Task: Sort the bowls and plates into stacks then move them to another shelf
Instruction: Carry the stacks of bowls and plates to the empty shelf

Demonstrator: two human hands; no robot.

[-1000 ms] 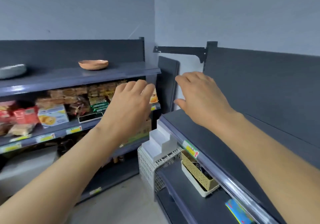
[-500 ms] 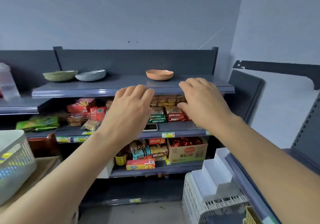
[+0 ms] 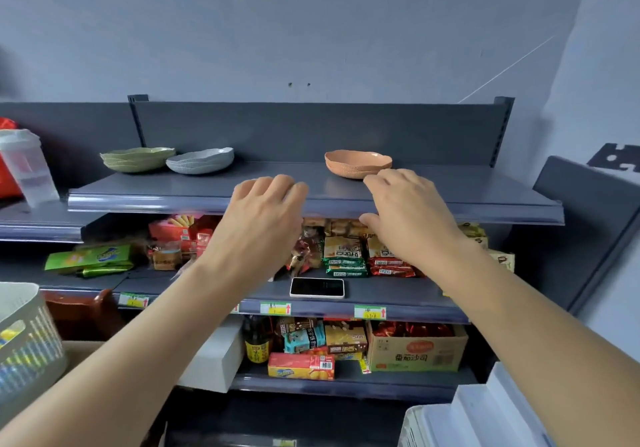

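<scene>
On the grey top shelf [image 3: 467, 200] sit three small stacks of shallow bowls: green bowls [image 3: 136, 159] at the left, pale blue-white bowls [image 3: 201, 161] beside and touching them, orange bowls [image 3: 356, 162] further right. My right hand [image 3: 408, 214] is raised at the shelf's front edge, fingertips just below the orange bowls, holding nothing. My left hand [image 3: 266, 218] hovers over the shelf edge between the stacks, fingers apart and empty.
A white phone [image 3: 317, 287] lies on the middle shelf among snack packets [image 3: 346, 256]. A cardboard box [image 3: 415, 346] and a bottle [image 3: 256, 342] stand below. A clear plastic jug [image 3: 27, 166] is at the left, a slatted basket [image 3: 24, 339] at the lower left, white crates [image 3: 485, 419] at the lower right.
The view has swung left from the empty side shelf to face the bowl shelf. Both empty hands have risen toward the top shelf, the right one close to the orange bowls.
</scene>
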